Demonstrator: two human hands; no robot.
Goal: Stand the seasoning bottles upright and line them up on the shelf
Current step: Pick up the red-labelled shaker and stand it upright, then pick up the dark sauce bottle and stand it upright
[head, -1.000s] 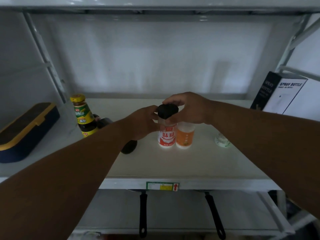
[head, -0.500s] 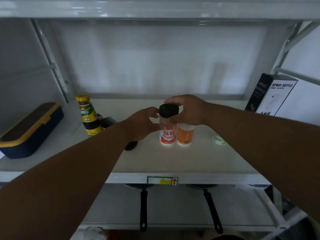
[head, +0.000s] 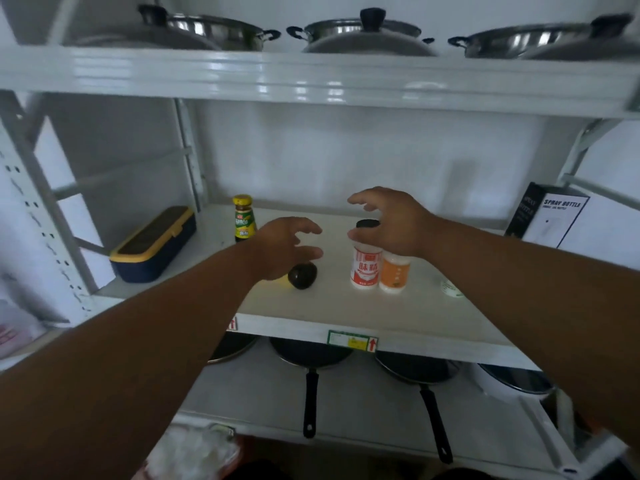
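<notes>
Seasoning bottles sit across the middle shelf [head: 433, 327] in different states, so read them from the left. Far left is a navy and yellow box [head: 152, 244], no part of your job. Next stands the yellow-capped sauce bottle [head: 244, 219], upright near the back. Your left hand [head: 284, 247] hovers beyond it with fingers loosely spread, gripping nothing. Under and just in front of that hand lies a dark bottle [head: 302, 276] on its side, most of it hidden by your wrist, so you cannot tell its label or cap end.

Right of centre, the red-and-white bottle [head: 365, 266] with the black cap and the orange bottle [head: 394, 273] stand upright, touching side by side. Your right hand [head: 391, 223] is above their caps, fingers relaxed and apart, holding neither. A small white item [head: 450, 289] lies near your right forearm; too little shows to name it. A spray bottle carton [head: 547, 220] leans at the far right.

By my reading, that pair is set and the dark bottle is the step in hand. You will need to lower your left hand, wrap it round the body, tip it upright and set it beside the red-and-white one. The sauce bottle stands apart from the pair and probably needs drawing into line.
</notes>
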